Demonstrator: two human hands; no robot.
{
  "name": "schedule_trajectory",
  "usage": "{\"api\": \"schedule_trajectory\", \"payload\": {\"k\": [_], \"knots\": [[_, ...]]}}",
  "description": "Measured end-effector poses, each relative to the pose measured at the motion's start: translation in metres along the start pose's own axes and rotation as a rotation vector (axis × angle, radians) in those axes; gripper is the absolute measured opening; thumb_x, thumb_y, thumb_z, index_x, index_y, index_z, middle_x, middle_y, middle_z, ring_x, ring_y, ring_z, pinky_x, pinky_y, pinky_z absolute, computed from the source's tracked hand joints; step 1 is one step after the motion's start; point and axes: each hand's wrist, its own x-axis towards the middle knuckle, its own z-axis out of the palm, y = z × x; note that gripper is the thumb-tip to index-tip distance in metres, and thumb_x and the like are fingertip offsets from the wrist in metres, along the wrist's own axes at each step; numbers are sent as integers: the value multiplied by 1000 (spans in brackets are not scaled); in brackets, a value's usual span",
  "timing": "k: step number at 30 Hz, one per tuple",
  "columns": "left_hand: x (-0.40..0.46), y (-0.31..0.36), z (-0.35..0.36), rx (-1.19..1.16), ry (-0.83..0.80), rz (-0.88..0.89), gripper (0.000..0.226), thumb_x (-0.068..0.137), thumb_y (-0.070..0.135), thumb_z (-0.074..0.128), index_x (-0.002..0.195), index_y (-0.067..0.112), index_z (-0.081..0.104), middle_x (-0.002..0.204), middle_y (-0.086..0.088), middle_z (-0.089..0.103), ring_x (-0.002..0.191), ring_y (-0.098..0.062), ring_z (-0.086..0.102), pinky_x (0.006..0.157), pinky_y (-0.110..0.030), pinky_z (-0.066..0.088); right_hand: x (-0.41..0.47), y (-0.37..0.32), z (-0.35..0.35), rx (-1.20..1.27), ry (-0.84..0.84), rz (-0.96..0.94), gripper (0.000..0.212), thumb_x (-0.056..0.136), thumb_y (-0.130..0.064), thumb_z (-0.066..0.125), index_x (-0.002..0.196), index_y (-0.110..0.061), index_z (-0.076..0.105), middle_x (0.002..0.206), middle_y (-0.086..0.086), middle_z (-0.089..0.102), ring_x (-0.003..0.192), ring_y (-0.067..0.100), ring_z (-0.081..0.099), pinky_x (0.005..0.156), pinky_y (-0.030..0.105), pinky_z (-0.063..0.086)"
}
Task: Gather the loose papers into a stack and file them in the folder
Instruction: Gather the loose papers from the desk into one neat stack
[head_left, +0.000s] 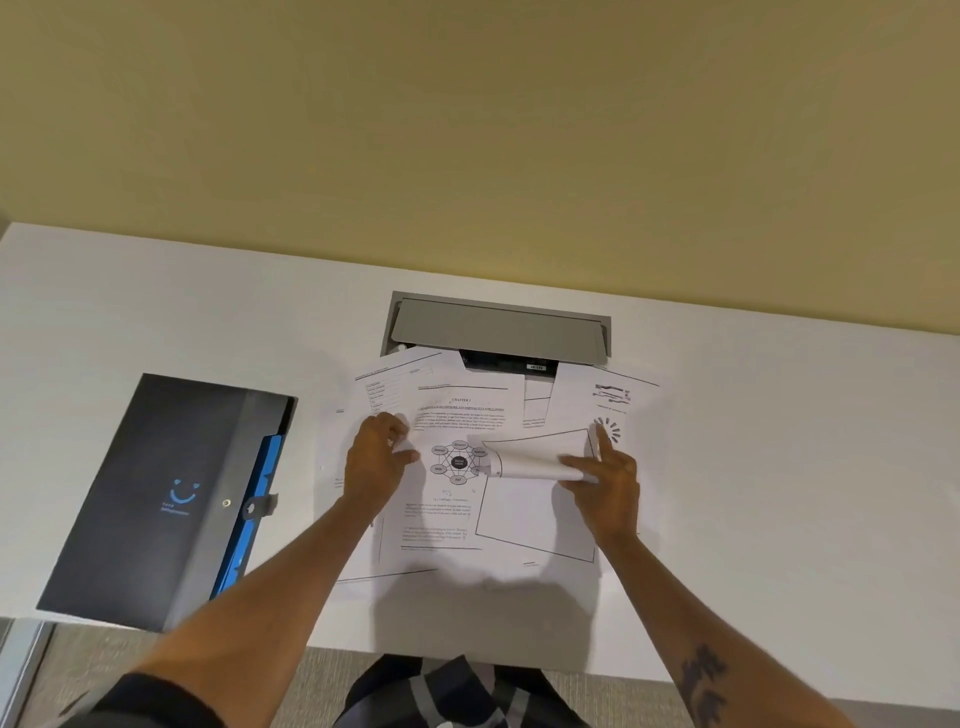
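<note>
Fingers of the right hand (602, 480) pinch a curled sheet (535, 457), left hand (376, 457) spread flat on loose papers (457, 415) right of the closed folder (171, 493); gathering underway, squaring likely next.

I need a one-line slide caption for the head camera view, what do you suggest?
Both hands gather loose papers on a white desk, closed folder waiting at left.

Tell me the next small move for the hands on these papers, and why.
Probably flatten the curled sheet that the right hand holds, then slide it left onto the diagram page under the left hand. The papers are still fanned out, and the folder lies shut.
</note>
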Motion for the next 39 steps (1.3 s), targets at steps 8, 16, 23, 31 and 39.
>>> {"api": "schedule_trajectory", "payload": {"k": [8, 16, 23, 31, 39], "knots": [[-15, -5, -4, -277, -41, -4, 58, 77, -6, 84, 125, 12, 55, 130, -8, 57, 116, -26, 58, 78, -8, 55, 2, 7, 10, 196, -26, -2, 93, 50, -1, 102, 110, -65, 69, 171, 14, 29, 143, 37, 50, 112, 58, 45], [-38, -3, 4, -334, -214, -19, 81, 95, -7, 64, 160, 22, 27, 160, -8, 43, 145, -28, 47, 111, -41, 49, -17, -15, 24, 131, -236, 19, 73, 56, -3, 100, 120, -29, 79, 168, -7, 16, 134, 31, 48, 118, 8, 3], [-52, -7, 7, -365, -306, -65, 83, 100, 1, 58, 162, 35, 14, 168, -1, 30, 151, -27, 37, 123, -45, 34, -34, -45, 34, 230, -197, -85, 95, 62, 12, 93, 105, -69, 69, 166, -4, 23, 142, 29, 40, 111, 2, 28], [-66, -6, 9, -622, -122, -197, 71, 94, 1, 67, 154, 26, 40, 147, 4, 55, 134, -19, 54, 106, -35, 49, -36, -58, 26, 257, -329, -113, 43, 75, 1, 91, 114, -14, 82, 159, -2, 48, 145, 12, 44, 104, -6, 27], [-73, -16, 6, -601, -78, -319, 25, 94, 5, 68, 112, 22, 70, 109, -1, 75, 102, -24, 71, 79, -31, 56, 44, -35, -58, -14, -115, 97, 62, 82, -12, 87, 140, -9, 66, 125, 17, 75, 99, 26, 72, 95, 43, 61]]}}
